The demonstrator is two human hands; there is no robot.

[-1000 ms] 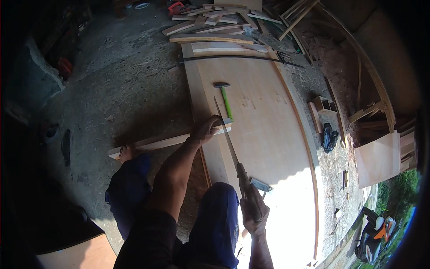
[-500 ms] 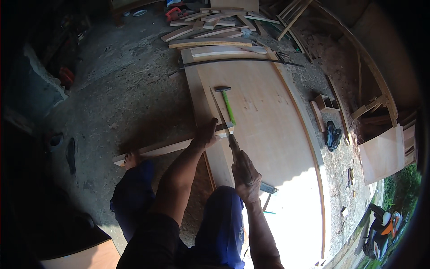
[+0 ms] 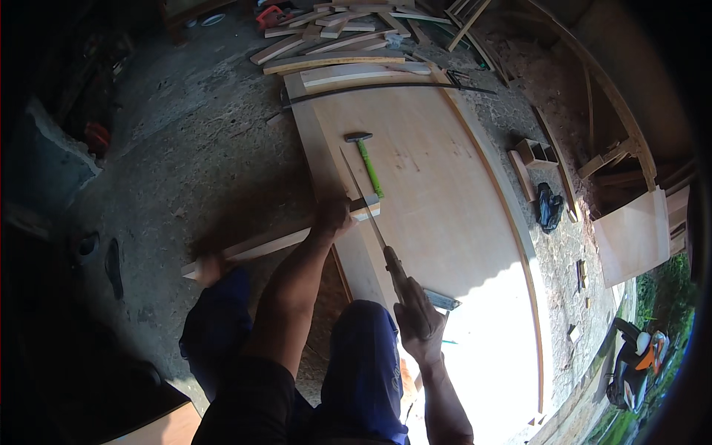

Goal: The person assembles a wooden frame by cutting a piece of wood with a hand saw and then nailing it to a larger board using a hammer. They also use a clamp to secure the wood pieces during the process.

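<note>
My right hand (image 3: 417, 315) is closed round the handle of a handsaw (image 3: 394, 265), whose narrow blade points away from me and crosses the far end of a wooden batten (image 3: 278, 242). My left hand (image 3: 334, 218) grips that batten just left of the blade. The batten runs from the floor at left up over the edge of a large framed wooden panel (image 3: 423, 215). My bare foot (image 3: 210, 268), blurred, presses near its lower left end. Just beyond the blade, a hammer (image 3: 367, 167) with a green handle lies on the panel.
A dark metal tool (image 3: 443, 300) lies on the panel beside my right hand. A long dark bar (image 3: 371, 87) crosses the panel's far end. Timber offcuts (image 3: 341, 30) are piled behind it. A small wooden box (image 3: 537, 153) and black plastic bag (image 3: 549, 208) lie at right.
My right hand has drawn the saw back toward me and slightly right along the batten's end. My left hand keeps its grip. The whole view has shifted a little.
</note>
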